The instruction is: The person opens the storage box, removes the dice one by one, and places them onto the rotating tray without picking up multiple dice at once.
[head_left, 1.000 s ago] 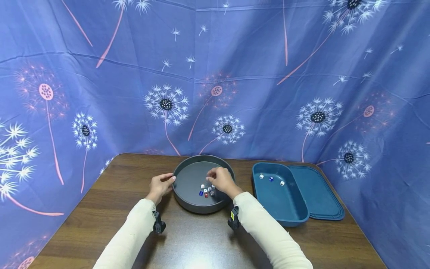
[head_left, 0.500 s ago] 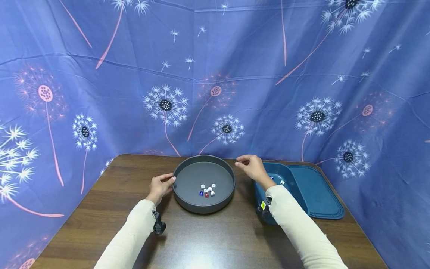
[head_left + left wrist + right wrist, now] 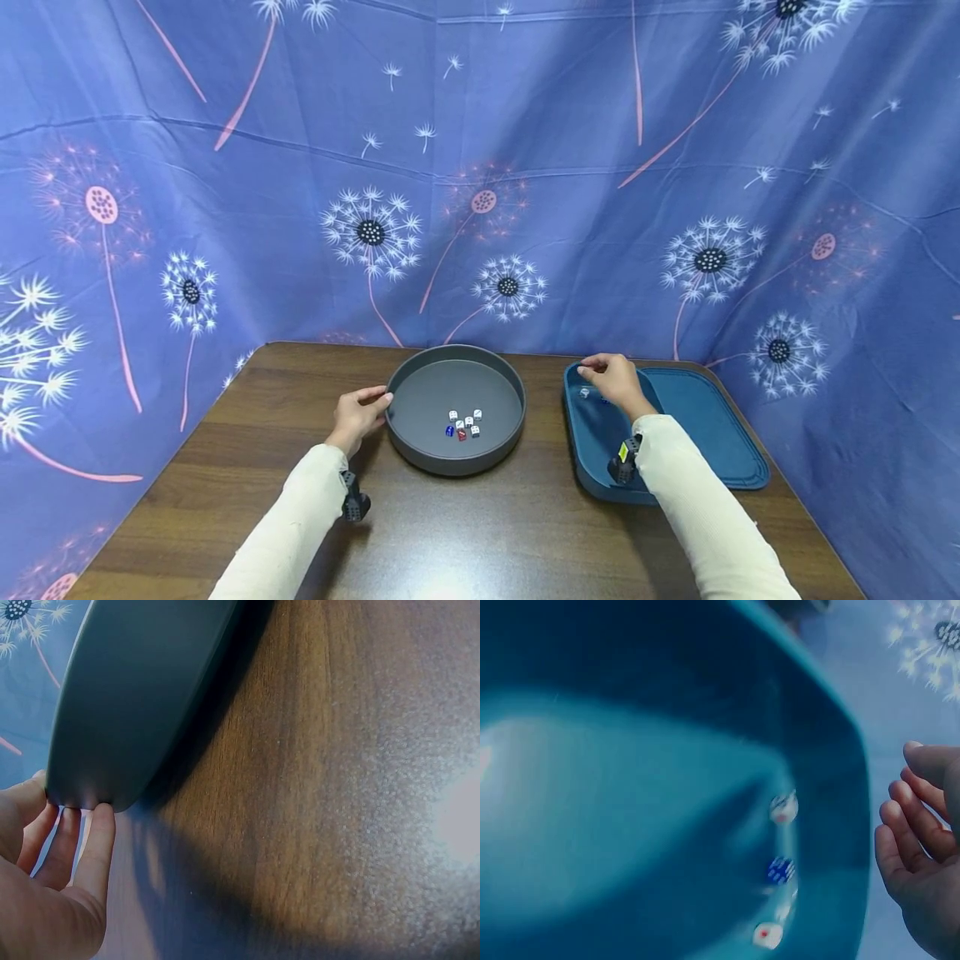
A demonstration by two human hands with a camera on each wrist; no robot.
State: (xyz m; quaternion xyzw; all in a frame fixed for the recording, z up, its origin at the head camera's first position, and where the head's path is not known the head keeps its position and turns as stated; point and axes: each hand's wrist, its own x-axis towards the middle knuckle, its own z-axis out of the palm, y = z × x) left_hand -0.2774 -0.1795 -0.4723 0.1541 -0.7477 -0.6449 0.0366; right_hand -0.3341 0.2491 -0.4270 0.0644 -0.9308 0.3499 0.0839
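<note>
My left hand [image 3: 358, 419] grips the left side of a dark grey round pan [image 3: 427, 379], thumb at the rim and fingertips against the outer wall. Several dice lie near the middle front of its floor: mostly white ones [image 3: 453, 415], one blue die [image 3: 450, 431] and one red die [image 3: 462, 434]. My right hand [image 3: 617, 385] hovers over the back left of a teal bin [image 3: 577, 454]. Its fingers are loosely bent, and in the right wrist view no die shows between them. A blurred white die [image 3: 784, 808], a blue die [image 3: 780, 870] and another white die [image 3: 767, 935] are in the bin.
A teal lid [image 3: 708, 425] lies flat on the wooden table [image 3: 465, 542], right of the bin and partly behind my right arm. A blue dandelion-print cloth [image 3: 480, 125] hangs close behind the table's back edge and along both sides.
My right hand has moved from inside the round pan, over its right rim, to above the teal bin. My left hand keeps its hold, and the dice in the pan stay put.
</note>
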